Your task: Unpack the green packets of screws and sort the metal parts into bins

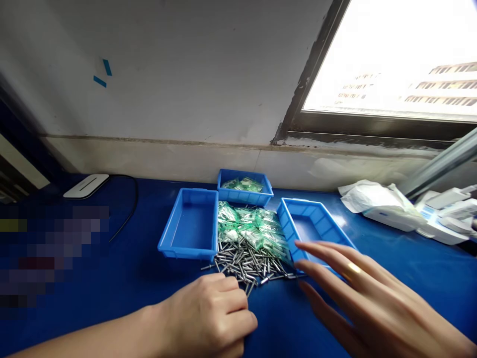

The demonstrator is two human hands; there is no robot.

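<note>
My left hand is closed in front of a loose pile of metal pop rivets; its fingertips are turned away, so what they hold, if anything, is hidden. Just beyond its knuckles, a couple of thin screws lie at the pile's near edge. My right hand, slightly blurred, has its fingers spread with nothing in them and wears a gold ring. It hovers over the near end of the right blue tray. Behind the rivets lie several clear green-tinted packets.
A left blue tray flanks the packets, and a back blue tray holds more packets. On the blue table are a white flat device with a black cable, and white items at right below a window.
</note>
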